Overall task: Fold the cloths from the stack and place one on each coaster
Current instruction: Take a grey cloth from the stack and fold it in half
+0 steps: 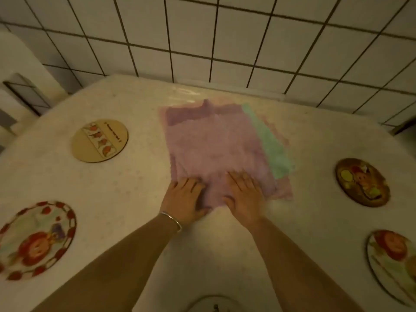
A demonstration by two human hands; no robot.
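Hands at frame centre on near edge of purple cloth [211, 145] atop stack: left hand [184, 199] curls under hem, right hand [244, 194] flat, holding nothing. Lift only top layer; coasters bare.

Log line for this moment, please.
stage: first fold starting | left hand: on purple cloth near edge | right hand: flat on it | stack: green cloth beneath | coasters: bare
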